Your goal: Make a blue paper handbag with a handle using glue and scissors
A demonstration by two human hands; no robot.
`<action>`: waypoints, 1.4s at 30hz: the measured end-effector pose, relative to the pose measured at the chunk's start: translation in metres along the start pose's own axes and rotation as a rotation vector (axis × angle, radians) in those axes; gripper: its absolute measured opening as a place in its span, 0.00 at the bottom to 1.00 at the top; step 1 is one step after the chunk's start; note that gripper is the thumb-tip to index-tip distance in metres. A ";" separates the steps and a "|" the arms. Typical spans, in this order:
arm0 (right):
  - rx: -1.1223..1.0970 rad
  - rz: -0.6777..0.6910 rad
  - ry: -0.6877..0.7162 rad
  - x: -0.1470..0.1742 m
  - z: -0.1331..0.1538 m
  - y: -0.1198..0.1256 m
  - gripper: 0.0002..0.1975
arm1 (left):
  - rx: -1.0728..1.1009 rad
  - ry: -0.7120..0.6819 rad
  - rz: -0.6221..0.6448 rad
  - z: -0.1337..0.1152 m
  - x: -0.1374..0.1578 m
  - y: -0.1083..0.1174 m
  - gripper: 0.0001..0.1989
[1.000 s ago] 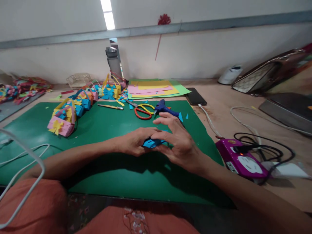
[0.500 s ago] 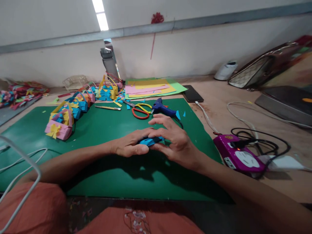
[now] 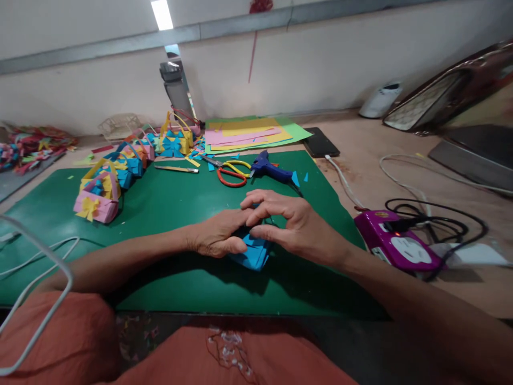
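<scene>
A folded blue paper piece (image 3: 253, 255) sits low over the green mat (image 3: 172, 291), partly covered by my fingers. My left hand (image 3: 220, 232) grips it from the left, thumb on its near side. From the right, my right hand (image 3: 286, 219) closes on its upper edge, thumb and fingertips drawn together there. Beyond the hands lie scissors (image 3: 232, 179) with one red and one yellow handle, and a blue glue gun (image 3: 270, 168). Left of the scissors is a slim cutter knife (image 3: 176, 168).
Small paper baskets with bows, a pink one (image 3: 96, 206) nearest, line the mat's left side. Coloured paper sheets (image 3: 244, 133), a phone (image 3: 320, 143) and a water bottle (image 3: 176, 88) stand farther back. A purple power strip (image 3: 395, 243) with cables is at right; a white cable (image 3: 40, 251) loops at left.
The blue paper has turned from edge-on to showing a broad face, and sits lower. My right thumb has moved from beneath it to its top edge. The view has tilted slightly down.
</scene>
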State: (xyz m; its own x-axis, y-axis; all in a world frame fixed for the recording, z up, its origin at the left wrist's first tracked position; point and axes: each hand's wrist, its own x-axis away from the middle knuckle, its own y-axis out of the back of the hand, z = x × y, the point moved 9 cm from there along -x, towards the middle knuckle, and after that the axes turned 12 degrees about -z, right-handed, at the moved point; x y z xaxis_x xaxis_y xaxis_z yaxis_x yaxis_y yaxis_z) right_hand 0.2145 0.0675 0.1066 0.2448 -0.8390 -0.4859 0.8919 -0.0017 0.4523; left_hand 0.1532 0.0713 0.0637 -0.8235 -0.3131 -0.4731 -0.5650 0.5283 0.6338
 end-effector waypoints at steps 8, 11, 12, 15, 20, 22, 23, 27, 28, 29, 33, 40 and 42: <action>-0.004 -0.024 -0.036 0.001 -0.009 -0.003 0.04 | -0.400 0.002 0.075 -0.003 0.009 -0.019 0.42; 0.026 -0.100 -0.049 0.001 -0.011 0.002 0.04 | -0.505 0.006 0.151 0.000 0.009 -0.029 0.35; 0.038 -0.123 -0.049 0.001 -0.011 0.004 0.04 | -0.515 -0.001 0.168 0.001 0.008 -0.031 0.33; 0.066 -0.165 -0.032 0.002 -0.010 0.007 0.04 | -0.493 -0.052 0.187 -0.001 0.006 -0.036 0.30; 0.156 -0.213 0.002 0.002 -0.011 0.013 0.03 | -0.471 -0.075 0.130 -0.003 0.010 -0.026 0.32; 0.223 -0.224 0.015 0.003 -0.010 0.016 0.04 | -0.494 -0.044 0.064 -0.001 0.016 -0.010 0.39; 0.266 -0.208 0.026 0.004 -0.009 0.015 0.05 | -0.510 -0.026 0.039 0.000 0.020 -0.002 0.43; 0.532 0.052 0.136 0.019 -0.001 -0.014 0.23 | -0.542 0.107 0.046 0.018 0.046 0.018 0.50; 0.610 0.137 0.153 0.026 -0.001 -0.024 0.28 | -0.529 0.127 0.061 0.022 0.051 0.019 0.50; 0.682 0.191 0.178 0.032 -0.001 -0.032 0.32 | -0.509 0.133 0.070 0.025 0.055 0.019 0.49; 0.858 0.303 0.172 0.046 -0.010 -0.047 0.37 | -0.432 0.067 0.064 0.027 0.056 0.015 0.44; 0.797 0.325 0.177 0.042 -0.020 -0.047 0.31 | -0.453 -0.056 0.015 0.018 0.047 0.012 0.38; 0.762 0.311 0.215 0.039 -0.020 -0.048 0.31 | -0.498 -0.067 -0.014 0.018 0.048 0.011 0.38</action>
State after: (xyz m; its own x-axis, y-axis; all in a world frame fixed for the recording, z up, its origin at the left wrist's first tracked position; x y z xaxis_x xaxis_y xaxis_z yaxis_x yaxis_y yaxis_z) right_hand 0.1886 0.0452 0.0511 0.5720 -0.7404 -0.3532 0.2910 -0.2194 0.9312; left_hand 0.1088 0.0759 0.0369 -0.8196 -0.2575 -0.5118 -0.5456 0.0783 0.8344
